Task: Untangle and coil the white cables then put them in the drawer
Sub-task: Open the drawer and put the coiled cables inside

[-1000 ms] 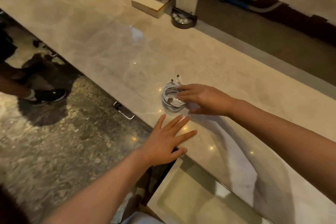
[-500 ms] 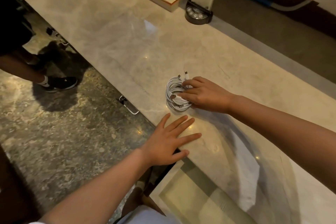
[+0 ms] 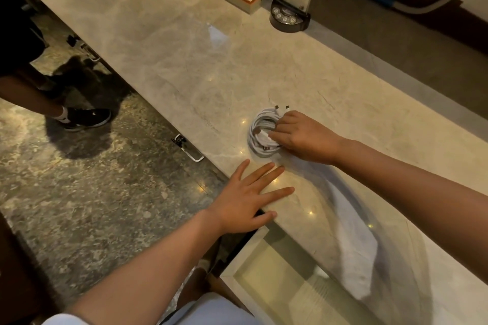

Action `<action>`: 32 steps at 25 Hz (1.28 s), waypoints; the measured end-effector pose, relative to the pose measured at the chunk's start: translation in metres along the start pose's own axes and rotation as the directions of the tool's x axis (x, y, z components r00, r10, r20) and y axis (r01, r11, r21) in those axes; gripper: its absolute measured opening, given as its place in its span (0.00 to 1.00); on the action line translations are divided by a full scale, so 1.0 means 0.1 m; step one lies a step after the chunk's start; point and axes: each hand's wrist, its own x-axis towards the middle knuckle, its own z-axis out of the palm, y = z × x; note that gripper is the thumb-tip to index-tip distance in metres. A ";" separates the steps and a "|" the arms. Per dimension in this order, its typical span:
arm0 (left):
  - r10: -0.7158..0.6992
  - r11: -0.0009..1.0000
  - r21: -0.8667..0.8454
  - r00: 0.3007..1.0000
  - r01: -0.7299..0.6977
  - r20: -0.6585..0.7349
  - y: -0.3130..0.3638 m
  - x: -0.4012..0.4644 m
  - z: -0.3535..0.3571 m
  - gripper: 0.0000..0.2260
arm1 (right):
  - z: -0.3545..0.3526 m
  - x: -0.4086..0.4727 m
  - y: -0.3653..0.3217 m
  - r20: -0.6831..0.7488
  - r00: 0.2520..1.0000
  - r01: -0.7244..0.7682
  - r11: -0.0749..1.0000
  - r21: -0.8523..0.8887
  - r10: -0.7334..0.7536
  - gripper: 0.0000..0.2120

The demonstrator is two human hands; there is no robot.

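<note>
Item: white cables (image 3: 261, 137), coiled into one bundle on the marble counter (image 3: 171, 60) near its near edge; your right hand (image 3: 303, 137) has its fingers (image 3: 274, 136) curled onto the right side of the coil. Your left hand (image 3: 248, 198) lies flat just nearer, fingers spread and straight, holding nothing; the open drawer (image 3: 277, 280) sits below it at near right
</note>
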 end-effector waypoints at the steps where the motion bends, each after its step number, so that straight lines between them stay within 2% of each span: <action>1: 0.001 1.000 0.004 1.000 -0.001 -0.002 -0.01 0.00 0.00 0.25 | -0.05 -0.02 0.00 -0.018 0.998 -0.061 0.996 0.069 0.062 0.07; 3: -0.001 1.000 0.008 1.000 0.001 -0.006 -0.01 0.00 0.00 0.25 | -0.16 -0.10 0.00 -0.055 0.971 -0.216 0.949 0.229 0.235 0.07; 5: -0.004 1.000 0.011 1.000 0.004 -0.002 0.00 0.00 0.00 0.25 | -0.27 -0.24 -0.02 -0.086 0.910 -0.355 0.871 0.341 0.405 0.14; 7: -0.004 1.000 0.014 1.000 0.004 0.009 0.00 0.00 0.00 0.25 | -0.36 -0.41 -0.06 -0.101 0.858 -0.443 0.824 0.354 0.504 0.17; 9: 0.003 1.000 0.018 1.000 -0.003 0.016 0.00 0.00 -0.02 0.24 | -0.43 -0.59 -0.12 -0.115 0.802 -0.525 0.784 0.331 0.586 0.13; 11: 0.011 1.000 0.024 1.000 -0.011 0.029 -0.01 0.01 -0.03 0.25 | -0.51 -0.75 -0.23 -0.095 0.659 -0.658 0.633 0.407 0.746 0.07; 13: 0.014 1.000 0.024 0.999 -0.015 0.044 -0.02 0.01 -0.04 0.25 | -0.60 -0.90 -0.43 0.010 0.474 -0.740 0.392 0.546 0.881 0.09; 14: 0.021 1.000 0.012 0.998 -0.022 0.054 -0.01 0.01 -0.05 0.25 | -0.63 -0.98 -0.56 0.037 0.418 -0.747 0.320 0.582 0.908 0.08; 15: 0.026 1.000 -0.003 0.998 -0.026 0.060 -0.02 0.01 -0.05 0.24 | -0.66 -1.05 -0.70 0.038 0.392 -0.754 0.298 0.585 0.919 0.08; 18: 0.026 1.000 -0.019 0.998 -0.025 0.065 -0.01 0.01 -0.07 0.24 | -0.71 -1.22 -1.16 -0.011 0.365 -0.817 0.326 0.476 0.931 0.08; 20: 0.036 0.999 -0.001 0.997 -0.036 0.073 -0.01 0.01 -0.08 0.25 | -0.71 -1.30 -1.49 -0.050 0.310 -0.869 0.304 0.392 0.950 0.06; 24: 0.067 0.998 0.000 0.993 -0.067 0.098 -0.02 0.01 -0.08 0.26 | -0.61 -1.31 -2.15 -0.106 0.178 -0.933 0.202 0.297 0.978 0.06; 27: 0.077 0.997 -0.001 0.992 -0.078 0.104 -0.02 0.02 -0.09 0.26 | -0.51 -1.26 -2.56 -0.111 0.064 -0.948 0.096 0.304 0.992 0.09; 32: 0.065 0.997 0.025 0.989 -0.069 0.136 -0.01 0.02 -0.13 0.25 | -0.37 -1.18 -3.04 -0.147 0.013 -0.948 0.058 0.312 0.989 0.07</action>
